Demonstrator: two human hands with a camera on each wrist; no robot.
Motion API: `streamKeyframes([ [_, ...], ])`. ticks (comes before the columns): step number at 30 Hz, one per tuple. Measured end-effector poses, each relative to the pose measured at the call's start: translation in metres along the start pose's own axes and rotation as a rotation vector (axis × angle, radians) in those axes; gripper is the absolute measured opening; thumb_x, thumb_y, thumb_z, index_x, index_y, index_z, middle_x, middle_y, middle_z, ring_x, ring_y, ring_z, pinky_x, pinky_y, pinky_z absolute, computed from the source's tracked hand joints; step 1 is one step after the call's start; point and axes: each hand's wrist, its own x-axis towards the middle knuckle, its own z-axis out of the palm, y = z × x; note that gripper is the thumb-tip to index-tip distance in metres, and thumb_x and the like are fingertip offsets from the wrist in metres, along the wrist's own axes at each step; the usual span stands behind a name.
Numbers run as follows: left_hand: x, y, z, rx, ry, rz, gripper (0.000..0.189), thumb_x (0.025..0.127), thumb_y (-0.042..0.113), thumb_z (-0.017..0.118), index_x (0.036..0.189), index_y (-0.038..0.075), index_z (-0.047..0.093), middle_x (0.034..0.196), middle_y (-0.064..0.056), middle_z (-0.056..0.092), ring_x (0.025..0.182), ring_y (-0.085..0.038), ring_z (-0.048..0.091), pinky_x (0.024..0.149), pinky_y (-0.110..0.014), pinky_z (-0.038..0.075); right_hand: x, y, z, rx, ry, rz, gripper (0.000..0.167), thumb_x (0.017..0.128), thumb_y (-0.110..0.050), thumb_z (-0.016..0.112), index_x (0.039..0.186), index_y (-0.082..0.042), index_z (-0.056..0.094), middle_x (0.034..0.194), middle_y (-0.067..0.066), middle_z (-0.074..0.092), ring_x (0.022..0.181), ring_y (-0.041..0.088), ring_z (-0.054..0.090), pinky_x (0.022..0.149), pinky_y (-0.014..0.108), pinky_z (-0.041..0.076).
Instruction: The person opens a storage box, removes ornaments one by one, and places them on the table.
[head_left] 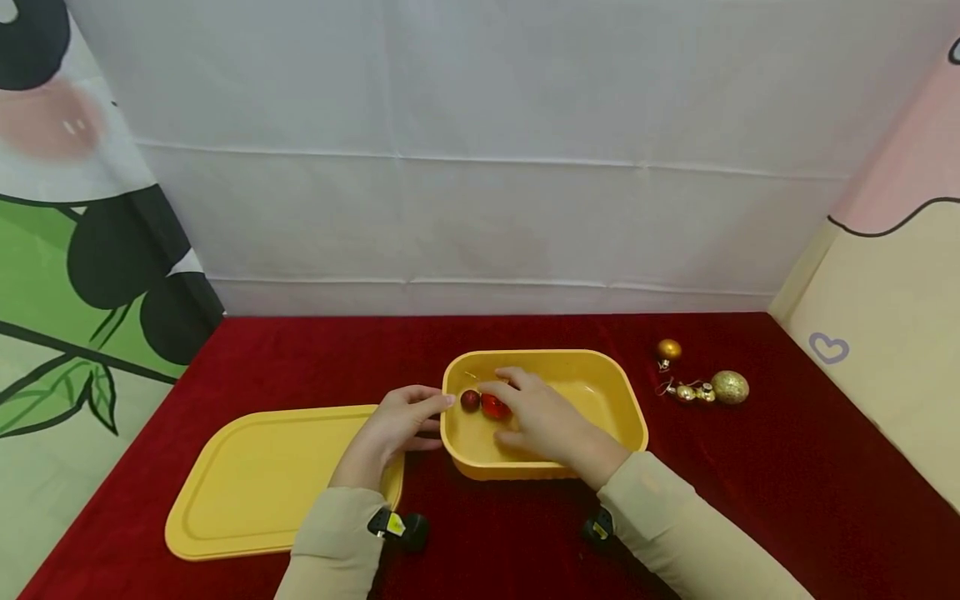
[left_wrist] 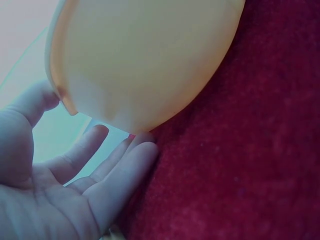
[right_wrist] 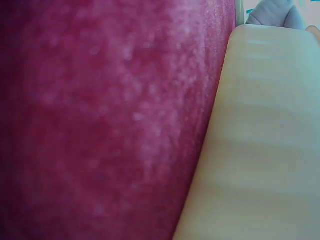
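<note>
A yellow plastic box (head_left: 600, 396) stands in the middle of the table, its top uncovered. At its left end is my left hand (head_left: 397, 423), the thumb at the rim and the other fingers loosely spread along the outer wall; the left wrist view shows this wall (left_wrist: 145, 60) from close by. My right hand (head_left: 536, 417) reaches into the box with its fingers spread. Beneath its fingers lies a shiny red bauble (head_left: 495, 407), partly covered by the hand. Just left of that is a smaller dark red bauble (head_left: 470, 401). The right wrist view takes in the box's ribbed outer side (right_wrist: 265, 130).
Flat on the left lies a yellow lid (head_left: 262, 475), partly under the left forearm. Right of the box are a glittery gold bauble (head_left: 730, 387), small gold baubles (head_left: 686, 392) and an orange-gold one (head_left: 669, 350). Red cloth (head_left: 337, 358) covers the table; a white sheet (head_left: 495, 225) hangs behind.
</note>
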Motion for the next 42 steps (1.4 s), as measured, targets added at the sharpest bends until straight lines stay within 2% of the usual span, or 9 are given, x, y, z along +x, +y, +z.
streamKeyframes([
  [9, -0.0018, 0.0009, -0.0016, 0.006, -0.002, 0.020, 0.045, 0.089, 0.031, 0.065, 0.123, 0.004, 0.055, 0.113, -0.016, 0.062, 0.083, -0.017, 0.067, 0.072, -0.038, 0.059, 0.0016, 0.0005, 0.0008, -0.021, 0.018, -0.028, 0.052, 0.080, -0.021, 0.070, 0.130, -0.021, 0.055, 0.136, 0.008, 0.048, 0.123, 0.027, 0.048, 0.103, 0.042, 0.043],
  [16, 0.0002, 0.0007, -0.0014, -0.009, -0.006, 0.019, 0.044, 0.088, 0.030, 0.066, 0.123, 0.004, 0.055, 0.113, -0.016, 0.062, 0.083, -0.017, 0.067, 0.072, -0.038, 0.059, 0.0022, -0.0011, 0.0009, -0.019, 0.077, -0.029, 0.042, 0.079, -0.014, 0.071, 0.119, -0.015, 0.059, 0.118, 0.007, 0.053, 0.106, 0.020, 0.054, 0.093, 0.036, 0.048],
  [19, 0.0001, 0.0011, -0.0017, -0.006, -0.007, 0.018, 0.045, 0.088, 0.030, 0.066, 0.123, 0.004, 0.055, 0.113, -0.016, 0.062, 0.083, -0.017, 0.067, 0.073, -0.038, 0.059, 0.0022, -0.0017, 0.0009, -0.027, 0.076, -0.018, 0.038, 0.079, -0.014, 0.072, 0.115, -0.014, 0.058, 0.114, 0.006, 0.053, 0.101, 0.019, 0.055, 0.089, 0.034, 0.050],
  [30, -0.0013, 0.0030, -0.0020, -0.010, -0.018, 0.014, 0.045, 0.088, 0.030, 0.066, 0.124, 0.004, 0.054, 0.115, -0.016, 0.061, 0.084, -0.017, 0.066, 0.073, -0.037, 0.059, 0.0016, -0.0022, -0.0005, -0.041, 0.076, -0.030, 0.038, 0.079, -0.017, 0.071, 0.115, -0.013, 0.059, 0.112, 0.005, 0.056, 0.101, 0.018, 0.055, 0.089, 0.034, 0.050],
  [37, 0.0003, 0.0012, -0.0025, -0.012, -0.015, 0.008, 0.045, 0.088, 0.030, 0.066, 0.122, 0.004, 0.055, 0.114, -0.016, 0.061, 0.082, -0.016, 0.066, 0.072, -0.036, 0.059, 0.0011, -0.0015, -0.0006, -0.073, 0.127, -0.086, 0.036, 0.079, -0.020, 0.070, 0.114, -0.014, 0.061, 0.110, 0.003, 0.057, 0.098, 0.017, 0.054, 0.084, 0.030, 0.051],
  [42, 0.0012, -0.0003, -0.0007, -0.014, -0.018, 0.006, 0.044, 0.088, 0.030, 0.066, 0.122, 0.004, 0.055, 0.112, -0.015, 0.063, 0.082, -0.016, 0.067, 0.072, -0.036, 0.059, -0.0026, -0.0009, -0.0016, -0.051, 0.164, -0.092, 0.036, 0.078, -0.019, 0.069, 0.112, -0.013, 0.064, 0.110, 0.005, 0.055, 0.097, 0.018, 0.052, 0.079, 0.029, 0.052],
])
